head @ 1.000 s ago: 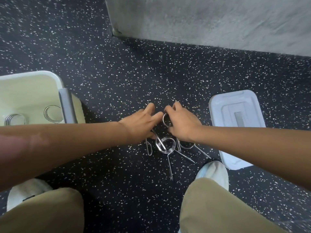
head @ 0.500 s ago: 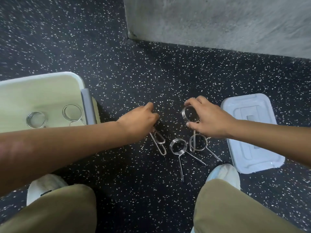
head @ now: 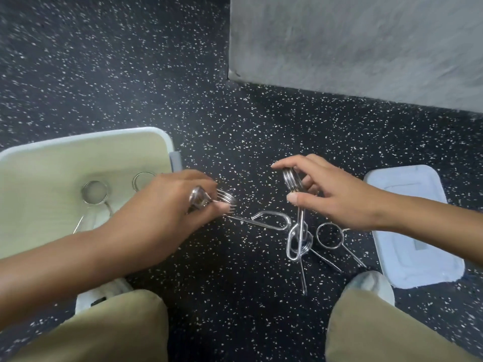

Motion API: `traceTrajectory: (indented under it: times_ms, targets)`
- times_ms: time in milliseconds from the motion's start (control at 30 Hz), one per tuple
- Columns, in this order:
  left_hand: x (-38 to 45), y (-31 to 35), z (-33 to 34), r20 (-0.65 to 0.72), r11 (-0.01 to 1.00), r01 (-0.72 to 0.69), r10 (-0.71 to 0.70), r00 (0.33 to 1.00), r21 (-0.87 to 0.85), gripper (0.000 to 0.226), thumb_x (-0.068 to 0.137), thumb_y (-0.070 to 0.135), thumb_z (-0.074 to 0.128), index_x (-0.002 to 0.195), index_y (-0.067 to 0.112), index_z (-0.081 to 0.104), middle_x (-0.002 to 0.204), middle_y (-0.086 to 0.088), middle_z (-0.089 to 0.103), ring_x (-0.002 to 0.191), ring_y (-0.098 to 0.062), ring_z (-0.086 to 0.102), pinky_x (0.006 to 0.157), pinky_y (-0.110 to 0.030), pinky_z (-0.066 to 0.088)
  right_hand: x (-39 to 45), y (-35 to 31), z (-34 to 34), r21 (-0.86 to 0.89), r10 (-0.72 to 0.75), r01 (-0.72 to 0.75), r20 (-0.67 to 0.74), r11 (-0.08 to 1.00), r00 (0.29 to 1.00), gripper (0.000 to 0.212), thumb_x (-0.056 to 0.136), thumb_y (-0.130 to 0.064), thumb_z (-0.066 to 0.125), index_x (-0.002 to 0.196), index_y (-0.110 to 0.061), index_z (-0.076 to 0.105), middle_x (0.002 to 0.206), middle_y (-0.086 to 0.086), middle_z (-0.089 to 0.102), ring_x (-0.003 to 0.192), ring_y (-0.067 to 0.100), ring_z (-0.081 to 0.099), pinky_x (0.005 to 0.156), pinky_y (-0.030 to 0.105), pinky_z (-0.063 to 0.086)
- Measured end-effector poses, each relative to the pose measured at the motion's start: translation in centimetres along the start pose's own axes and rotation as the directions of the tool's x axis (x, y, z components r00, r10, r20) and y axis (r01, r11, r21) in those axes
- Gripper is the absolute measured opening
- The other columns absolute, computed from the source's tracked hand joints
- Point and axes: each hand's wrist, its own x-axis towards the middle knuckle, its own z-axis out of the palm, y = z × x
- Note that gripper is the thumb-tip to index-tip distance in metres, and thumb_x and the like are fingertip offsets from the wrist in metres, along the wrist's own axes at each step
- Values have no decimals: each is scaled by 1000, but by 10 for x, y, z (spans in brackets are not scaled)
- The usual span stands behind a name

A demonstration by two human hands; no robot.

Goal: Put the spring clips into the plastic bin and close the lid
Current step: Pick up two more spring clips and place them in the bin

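My left hand grips a metal spring clip by its coil, lifted just right of the open plastic bin. My right hand pinches the coil of another spring clip, which hangs down with its handle low. Two more clips lie on the floor: one with a ring and straight legs, another partly under the hanging clip. Inside the bin two clips rest on its pale bottom. The white lid lies flat on the floor at right.
The floor is dark with white speckles. A grey wall block stands at the back right. My knees in khaki trousers and white shoes sit at the bottom, one on each side of the clips.
Both hands have lifted off the floor, each with a clip. The left hand has moved toward the bin; the right hand's clip now hangs upright.
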Motion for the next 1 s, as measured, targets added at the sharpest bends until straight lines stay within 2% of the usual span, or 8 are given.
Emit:
traceTrajectory:
  times_ms: [67, 167, 333, 500, 633, 733, 867, 1000]
  targets:
    - [-14, -10, -12, -66, 998, 27, -31, 997, -57, 48, 92, 65, 48, 82, 24, 68, 102, 6, 73, 94, -10, 69, 81, -43, 54, 1, -19, -2, 80, -29, 28, 6, 996, 1000, 46, 96, -44, 55, 136, -58, 38, 130, -16, 44, 108, 2, 56, 85, 22, 47]
    - [-33, -37, -26, -124, 993, 53, -66, 990, -106, 39, 95, 67, 49, 103, 35, 71, 126, 21, 70, 112, 13, 61, 93, -29, 52, 6, -51, -4, 207, -55, 51, 17, 977, 998, 44, 93, -43, 58, 130, -60, 41, 126, -20, 45, 103, 4, 60, 88, 25, 51]
    - [-59, -74, -56, -133, 998, 39, -32, 991, 55, 36, 97, 64, 50, 131, 50, 52, 149, 44, 40, 123, 25, 43, 90, -24, 45, 22, -98, -6, 277, -140, 113, 80, 954, 987, 44, 88, -55, 52, 131, -57, 40, 121, -22, 49, 107, 3, 62, 89, 28, 52]
    - [-76, -101, -82, -169, 967, 54, -11, 985, 248, 35, 99, 52, 43, 103, 30, 69, 155, 10, 53, 122, -3, 59, 76, -22, 41, 41, -135, -8, 306, -205, 152, 149, 940, 967, 42, 87, -63, 52, 127, -52, 42, 118, -13, 62, 116, 5, 61, 96, 33, 50]
    - [-86, -126, -93, -90, 927, 69, -38, 995, 368, 26, 95, 49, 53, 85, 29, 67, 153, -5, 56, 96, -29, 78, 74, -36, 60, 61, -158, -8, 276, -251, 200, 166, 940, 954, 43, 84, -62, 61, 118, -40, 46, 111, -2, 66, 106, 19, 66, 92, 45, 54]
    - [-86, -149, -90, -23, 887, 49, -44, 999, 460, 1, 88, 26, 68, 88, 25, 68, 150, -13, 58, 85, -39, 78, 65, -43, 63, 81, -173, -4, 197, -269, 235, 173, 952, 947, 39, 82, -54, 69, 109, -33, 50, 104, -4, 69, 99, 15, 67, 89, 43, 54]
    - [-78, -181, -81, 91, 824, 99, -179, 980, 558, 36, 99, 43, 40, 113, 23, 67, 171, -2, 23, 122, -35, 65, 85, -50, 61, 111, -193, 6, -165, -380, 410, 183, 897, 907, 30, 78, -51, 76, 90, -35, 53, 103, -13, 61, 97, 6, 59, 87, 31, 50]
    - [-71, -202, -69, 242, 756, -62, -130, 961, 651, 31, 108, 33, 39, 119, 20, 65, 174, -4, 11, 141, -24, 52, 93, -37, 58, 141, -202, 27, -404, -468, 583, 352, 705, 811, 22, 80, -42, 76, 85, -36, 55, 113, -10, 57, 99, 11, 58, 85, 33, 51]
